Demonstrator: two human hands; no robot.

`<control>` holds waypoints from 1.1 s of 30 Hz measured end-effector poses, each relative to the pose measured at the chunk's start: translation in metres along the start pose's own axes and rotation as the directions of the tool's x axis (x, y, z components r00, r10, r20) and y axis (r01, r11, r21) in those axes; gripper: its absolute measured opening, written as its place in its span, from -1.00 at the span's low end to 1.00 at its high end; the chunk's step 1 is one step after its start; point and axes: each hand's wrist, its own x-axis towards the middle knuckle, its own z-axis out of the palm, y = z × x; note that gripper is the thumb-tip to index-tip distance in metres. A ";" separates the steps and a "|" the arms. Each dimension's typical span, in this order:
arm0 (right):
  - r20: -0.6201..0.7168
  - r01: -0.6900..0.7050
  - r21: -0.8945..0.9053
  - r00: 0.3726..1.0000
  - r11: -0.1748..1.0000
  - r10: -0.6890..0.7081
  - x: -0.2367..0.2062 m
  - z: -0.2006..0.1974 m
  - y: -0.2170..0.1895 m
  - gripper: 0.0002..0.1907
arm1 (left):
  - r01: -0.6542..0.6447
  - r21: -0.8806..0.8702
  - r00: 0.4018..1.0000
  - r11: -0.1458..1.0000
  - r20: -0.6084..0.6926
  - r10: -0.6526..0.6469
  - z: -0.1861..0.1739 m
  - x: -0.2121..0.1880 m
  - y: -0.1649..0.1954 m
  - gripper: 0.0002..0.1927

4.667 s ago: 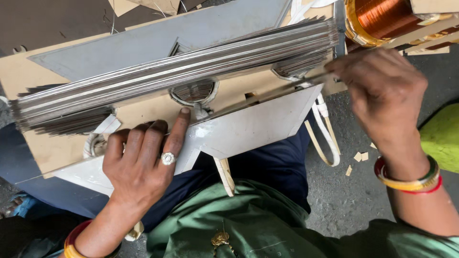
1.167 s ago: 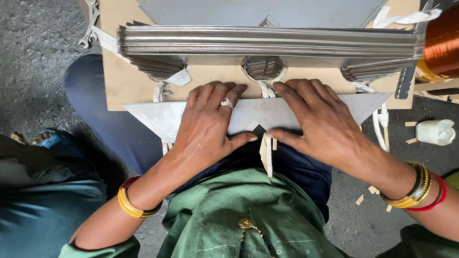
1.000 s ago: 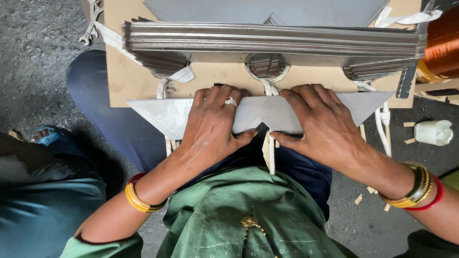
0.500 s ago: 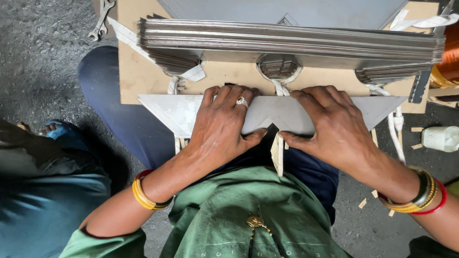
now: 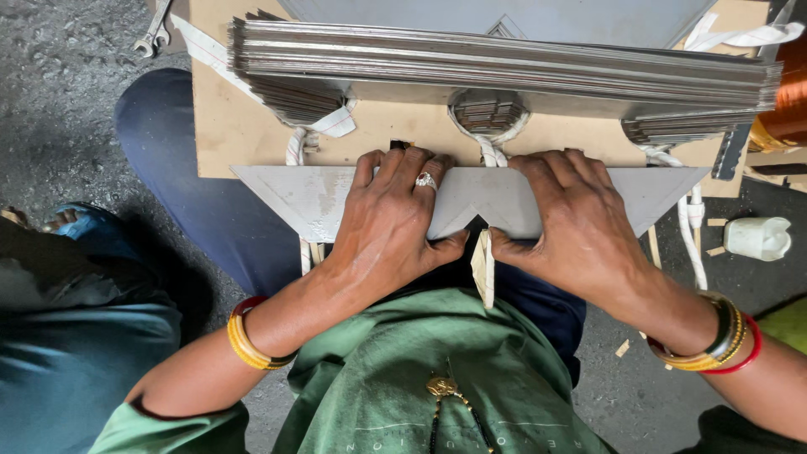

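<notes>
A flat grey metal sheet (image 5: 319, 197) on a brown board (image 5: 244, 134) is pinched at its near edge by the left hand (image 5: 391, 223) and right hand (image 5: 572, 223), fingers spread flat on top, thumbs beneath. Just beyond, stacked laminations (image 5: 504, 63) are seen.

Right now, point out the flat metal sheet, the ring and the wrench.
flat metal sheet (image 5: 290, 192): head view, bare left end.
ring (image 5: 426, 180): head view, its top, on left hand.
wrench (image 5: 155, 34): head view, its shaft.
</notes>
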 end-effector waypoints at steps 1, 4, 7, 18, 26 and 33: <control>-0.008 -0.007 -0.001 1.000 1.000 0.007 -0.001 0.001 -0.001 -0.22 | 0.011 0.000 1.000 1.000 0.003 -0.011 0.001 0.000 0.000 -0.37; -0.040 -0.001 -0.028 0.999 1.000 0.000 -0.002 0.006 -0.005 -0.21 | 0.028 0.008 1.000 1.000 0.004 -0.028 0.004 0.001 0.002 -0.35; -0.041 -0.037 -0.035 0.999 0.999 0.036 -0.004 0.008 -0.006 -0.23 | 0.026 0.010 1.000 1.000 0.007 -0.026 0.005 0.002 0.002 -0.39; -0.102 0.006 0.059 0.995 0.998 0.000 -0.010 0.005 0.003 -0.34 | -0.013 0.065 1.000 0.998 0.011 0.013 -0.001 0.002 0.009 -0.44; -0.312 0.048 -0.167 0.945 0.985 -0.099 -0.014 0.001 -0.005 -0.31 | -0.021 0.091 0.998 0.996 -0.054 0.026 -0.010 0.002 0.012 -0.34; -0.149 0.078 -0.402 0.977 0.912 -0.150 -0.042 0.003 0.032 -0.32 | -0.227 0.413 0.933 0.882 -0.169 0.319 -0.015 -0.007 0.001 -0.66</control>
